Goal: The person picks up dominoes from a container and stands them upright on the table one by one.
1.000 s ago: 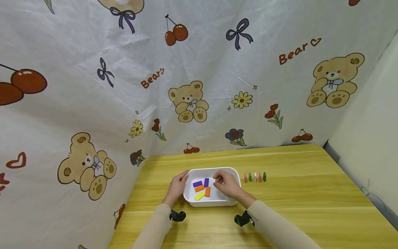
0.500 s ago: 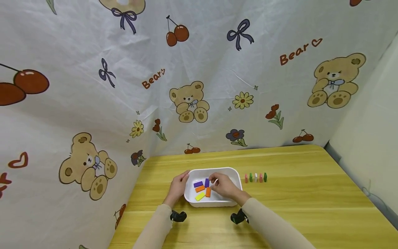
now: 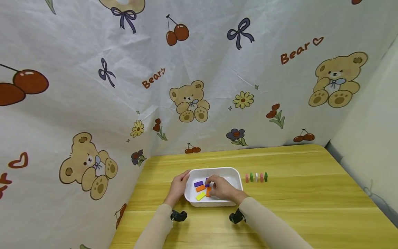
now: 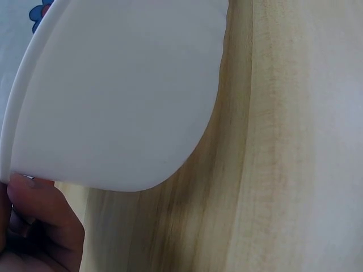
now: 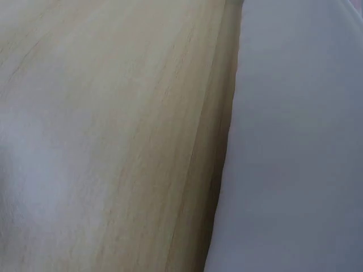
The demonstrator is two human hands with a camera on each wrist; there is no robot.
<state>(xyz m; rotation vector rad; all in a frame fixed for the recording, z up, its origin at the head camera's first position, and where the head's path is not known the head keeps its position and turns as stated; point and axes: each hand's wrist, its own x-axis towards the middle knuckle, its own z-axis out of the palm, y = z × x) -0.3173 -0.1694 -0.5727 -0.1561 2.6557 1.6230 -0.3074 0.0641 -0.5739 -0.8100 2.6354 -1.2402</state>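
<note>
1. The left hand [image 3: 178, 186] has its fingers pinching the rim of the white tray [image 3: 231, 177] at its left end.
2. The tray sits on the wooden worktop [image 3: 298, 200].
3. The right hand [image 3: 223, 189] is down inside the tray, fingers bent, partly covering one purple block [image 3: 207, 179] and the orange block [image 3: 208, 191] just below it; whether they grasp either, I cannot tell.
4. Left of these lie another purple block [image 3: 198, 184], another orange block [image 3: 200, 188] and a yellow block [image 3: 200, 196].
5. Five small blocks [image 3: 256, 177] stand upright in a row right of the tray.
</note>
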